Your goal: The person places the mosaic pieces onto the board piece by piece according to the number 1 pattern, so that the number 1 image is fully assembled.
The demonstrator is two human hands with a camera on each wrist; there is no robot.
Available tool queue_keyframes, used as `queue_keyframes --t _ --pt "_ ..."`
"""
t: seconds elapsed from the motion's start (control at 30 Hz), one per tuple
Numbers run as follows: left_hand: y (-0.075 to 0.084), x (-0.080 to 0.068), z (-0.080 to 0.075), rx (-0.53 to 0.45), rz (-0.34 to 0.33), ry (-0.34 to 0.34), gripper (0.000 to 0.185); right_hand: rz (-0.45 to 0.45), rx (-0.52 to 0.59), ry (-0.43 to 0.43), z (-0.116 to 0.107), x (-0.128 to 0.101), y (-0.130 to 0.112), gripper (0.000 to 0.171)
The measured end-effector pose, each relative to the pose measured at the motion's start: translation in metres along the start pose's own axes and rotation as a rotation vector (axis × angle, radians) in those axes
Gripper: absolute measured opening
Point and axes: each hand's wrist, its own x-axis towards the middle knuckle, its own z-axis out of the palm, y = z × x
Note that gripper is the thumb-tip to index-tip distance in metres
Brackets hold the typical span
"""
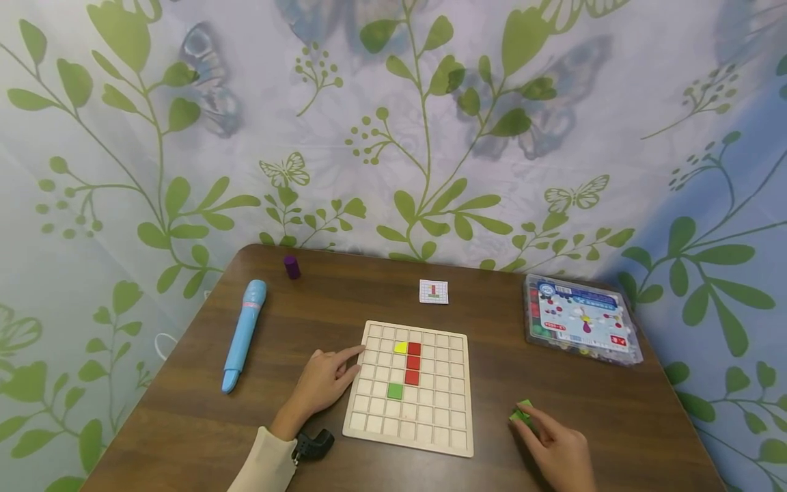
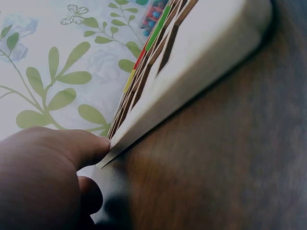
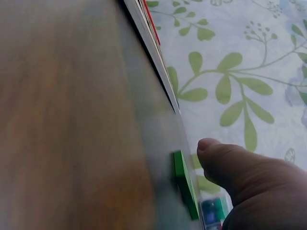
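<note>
My left hand [image 1: 321,383] rests at the left edge of a light wooden grid board [image 1: 375,434], its extended fingertips touching the rim. In the left wrist view a finger of this hand [image 2: 53,163] meets the board's side [image 2: 158,105]. On the grid lie a yellow tile [image 1: 401,347], red tiles [image 1: 412,363] in a column and a green tile [image 1: 395,391]. Right of the board, my right hand [image 1: 556,444] has thumb and forefinger apart around loose green tiles [image 1: 525,412]. The right wrist view shows a gap between the hand [image 3: 254,177] and a green tile [image 3: 184,182].
A small pattern card [image 1: 434,292] lies behind the board. At the back right sits a clear plastic box [image 1: 581,320] of coloured pieces. A blue toy microphone [image 1: 244,335] and a purple cylinder [image 1: 292,267] are on the left. Patterned cloth [image 1: 393,137] hangs behind the table.
</note>
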Motion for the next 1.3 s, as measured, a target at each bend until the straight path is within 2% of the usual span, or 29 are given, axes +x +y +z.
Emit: queue_keyframes --t 0.17,0.27,0.57,0.83,1.13,1.3 --pt "0.000 0.000 0.000 -0.004 -0.014 -0.018 0.036 0.009 -0.047 0.009 -0.008 -0.007 0.005 0.034" --pt "0.000 0.000 0.000 -0.001 -0.007 -0.012 0.036 0.072 -0.105 -0.030 -0.013 -0.010 0.003 0.032" --pt "0.001 0.001 -0.002 -0.005 -0.007 -0.015 0.036 0.088 -0.212 -0.115 -0.018 -0.015 -0.004 0.037" --pt "0.000 0.001 -0.001 -0.002 -0.012 -0.012 0.036 0.164 -0.243 -0.185 -0.018 -0.012 -0.007 0.040" --pt "0.001 0.000 -0.001 -0.005 -0.021 -0.012 0.036 0.081 -0.221 -0.071 -0.012 -0.014 -0.001 0.032" --pt "0.001 0.001 -0.001 0.001 -0.015 -0.010 0.036 0.071 -0.214 -0.049 -0.011 -0.015 0.000 0.031"
